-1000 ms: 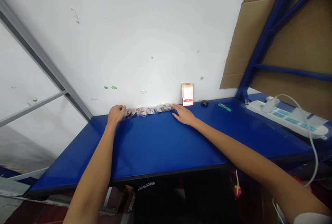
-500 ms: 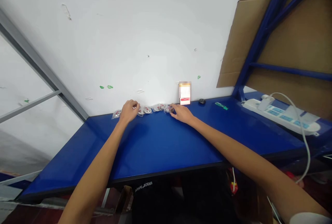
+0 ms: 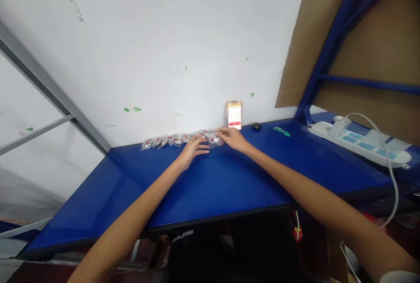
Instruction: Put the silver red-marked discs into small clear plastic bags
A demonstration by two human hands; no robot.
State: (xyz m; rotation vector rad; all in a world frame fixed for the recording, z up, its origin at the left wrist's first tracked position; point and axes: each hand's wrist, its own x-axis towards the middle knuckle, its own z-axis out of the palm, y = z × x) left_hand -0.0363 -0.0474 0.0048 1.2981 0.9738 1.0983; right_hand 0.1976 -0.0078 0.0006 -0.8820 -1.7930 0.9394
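A row of small clear plastic packets (image 3: 162,141) lies along the back of the blue table, against the wall. Each seems to hold a round silvery piece with a red mark. At the right end of the row, one plastic packet (image 3: 214,139) is between my two hands, lifted slightly or tilted; I cannot tell which. My left hand (image 3: 190,151) pinches its left edge with thumb and forefinger, the other fingers stretched out below. My right hand (image 3: 233,139) grips its upper right side with the fingertips.
A lit phone (image 3: 234,115) leans on the wall behind my right hand. Farther right are a small black round object (image 3: 256,126) and a green item (image 3: 281,131). A white power strip (image 3: 359,144) with a cable lies at the right. Blue rack posts (image 3: 323,55) rise behind it.
My left hand has moved right along the row, uncovering the packets at its left end, and now meets the packet at my right hand. The right hand has stayed nearly in place.
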